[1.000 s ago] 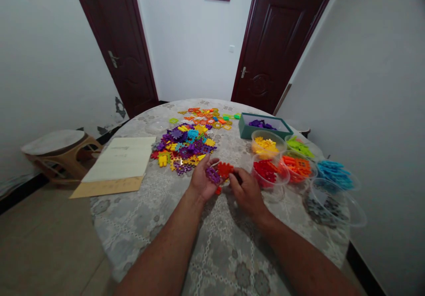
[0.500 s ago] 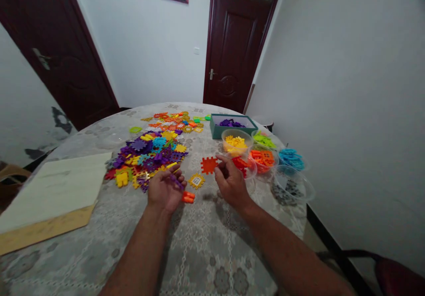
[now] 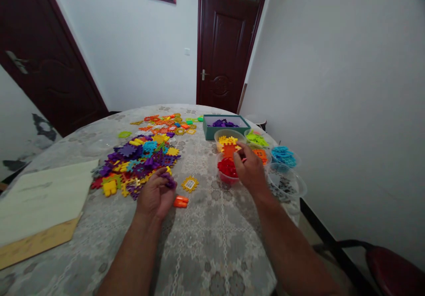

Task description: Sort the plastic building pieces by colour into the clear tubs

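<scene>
My right hand point(image 3: 249, 165) pinches an orange notched building piece point(image 3: 229, 150) above the round bowl of red pieces point(image 3: 227, 168). Purple plastic, a small building piece point(image 3: 170, 180), rests in the curled fingers of my left hand point(image 3: 156, 195). That hand is at the near edge of a mixed pile of building pieces point(image 3: 142, 158), mostly purple, yellow and blue. Just right of it on the cloth lie an orange piece point(image 3: 181, 201) and a yellow square piece with a white lattice middle point(image 3: 190, 184).
Clear bowls hold yellow pieces point(image 3: 228, 139), lime pieces point(image 3: 256, 138), orange pieces point(image 3: 260, 155), blue pieces point(image 3: 283, 155) and grey pieces point(image 3: 282, 185). Behind them stands a green box point(image 3: 209, 133) with purple pieces. A board with paper point(image 3: 49, 198) lies left. More orange pieces point(image 3: 159, 123) are scattered at the back.
My right hand has carried the orange piece rightward, from over the tablecloth to above the red bowl. My left hand keeps the purple piece. The view has shifted slightly.
</scene>
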`<state>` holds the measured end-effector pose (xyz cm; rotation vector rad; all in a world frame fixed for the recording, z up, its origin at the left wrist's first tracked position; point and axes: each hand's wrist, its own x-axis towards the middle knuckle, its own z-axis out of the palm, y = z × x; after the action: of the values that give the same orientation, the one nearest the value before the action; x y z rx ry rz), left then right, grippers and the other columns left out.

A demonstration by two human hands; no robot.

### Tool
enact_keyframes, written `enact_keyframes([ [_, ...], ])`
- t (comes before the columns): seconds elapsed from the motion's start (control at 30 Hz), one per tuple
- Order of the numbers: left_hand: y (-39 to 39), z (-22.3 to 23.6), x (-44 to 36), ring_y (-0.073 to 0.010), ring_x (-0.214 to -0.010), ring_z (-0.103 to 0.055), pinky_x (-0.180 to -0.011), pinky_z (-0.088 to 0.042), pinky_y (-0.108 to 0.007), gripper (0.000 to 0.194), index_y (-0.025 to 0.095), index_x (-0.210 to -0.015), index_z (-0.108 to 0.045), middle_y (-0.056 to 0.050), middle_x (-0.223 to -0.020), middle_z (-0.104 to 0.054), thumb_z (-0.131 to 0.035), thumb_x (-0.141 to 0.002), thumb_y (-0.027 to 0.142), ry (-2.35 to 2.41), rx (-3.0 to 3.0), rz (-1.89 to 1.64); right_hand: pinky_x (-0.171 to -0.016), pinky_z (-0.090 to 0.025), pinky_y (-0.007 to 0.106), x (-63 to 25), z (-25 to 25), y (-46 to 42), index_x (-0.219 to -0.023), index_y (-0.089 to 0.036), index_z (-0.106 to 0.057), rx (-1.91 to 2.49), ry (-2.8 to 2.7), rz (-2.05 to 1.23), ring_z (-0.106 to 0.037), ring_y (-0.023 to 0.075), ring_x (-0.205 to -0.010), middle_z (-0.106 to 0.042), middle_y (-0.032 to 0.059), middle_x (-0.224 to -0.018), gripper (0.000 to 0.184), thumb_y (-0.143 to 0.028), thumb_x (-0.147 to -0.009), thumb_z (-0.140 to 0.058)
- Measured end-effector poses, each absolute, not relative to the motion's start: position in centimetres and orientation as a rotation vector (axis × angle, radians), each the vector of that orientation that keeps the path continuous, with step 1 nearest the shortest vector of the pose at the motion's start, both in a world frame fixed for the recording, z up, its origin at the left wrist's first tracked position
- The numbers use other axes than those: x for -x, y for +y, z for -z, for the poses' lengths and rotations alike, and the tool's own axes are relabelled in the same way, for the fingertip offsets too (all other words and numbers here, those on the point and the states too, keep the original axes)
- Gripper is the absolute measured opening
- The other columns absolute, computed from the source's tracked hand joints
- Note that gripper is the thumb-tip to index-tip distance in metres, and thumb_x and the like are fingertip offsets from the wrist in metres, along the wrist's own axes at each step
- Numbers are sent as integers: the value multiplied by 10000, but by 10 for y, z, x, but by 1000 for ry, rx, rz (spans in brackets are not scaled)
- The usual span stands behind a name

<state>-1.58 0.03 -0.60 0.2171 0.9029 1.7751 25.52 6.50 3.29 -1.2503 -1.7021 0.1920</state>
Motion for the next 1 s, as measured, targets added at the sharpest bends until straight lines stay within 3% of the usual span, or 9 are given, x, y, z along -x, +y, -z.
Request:
enact_keyframes([
  [0.13,0,3,7,-93,-633,-600,-589,-501,-171,360,166,-940,-703,14,-735,-652,-711,-619,2,1024,-316,-1750,-899,-513,386,-305,-31,95,-1350,-129,-682,1696,-1642,145,-719,284,-969,-778,172,-1114,429,-264,-986,-498],
  [0.23,-2,3,3,-96,-619,-616,-578,-525,-185,308,155,-924,-703,10,-747,-678,-745,-647,29,1051,-348,-1716,-842,-497,379,-330,-22,106,-1372,-109,-666,1968,-1598,264,-729,304,-951,-780,205,-1079,426,-265,-1009,-506],
  [0.43,-2,4,2,-134,-614,-660,-577,-590,-255,115,157,-797,-638,-6,-720,-685,-707,-747,79,1039,-246,-1679,-898,-474,393,-337,-14,106,-1355,-78,-665,1930,-1703,449,-683,325,-1055,-753,231,-1116,419,-228,-991,-525],
  [0.63,-2,5,4,-157,-647,-685,-605,-636,-319,78,153,-844,-656,-27,-768,-703,-671,-800,90,1003,-209,-1689,-871,-479,347,-310,-16,94,-1176,-152,-725,1718,-1949,230,-699,268,-980,-775,157,-1106,304,-278,-1017,-498],
  [0.9,-2,9,3,-212,-827,-762,-724,-679,-406,344,140,-997,-676,-106,-949,-752,-547,-744,-54,990,-236,-1700,-836,-461,327,-287,-15,88,-1003,-165,-734,1591,-2083,73,-710,252,-919,-784,137,-1001,277,-258,-1025,-473],
  [1.0,-3,8,3,-239,-918,-778,-727,-679,-391,332,136,-1049,-674,-152,-1068,-765,-581,-787,-46,1002,-272,-1674,-820,-454,320,-286,-15,88,-982,-174,-730,1576,-2092,30,-708,243,-902,-783,128,-990,280,-256,-1025,-466],
])
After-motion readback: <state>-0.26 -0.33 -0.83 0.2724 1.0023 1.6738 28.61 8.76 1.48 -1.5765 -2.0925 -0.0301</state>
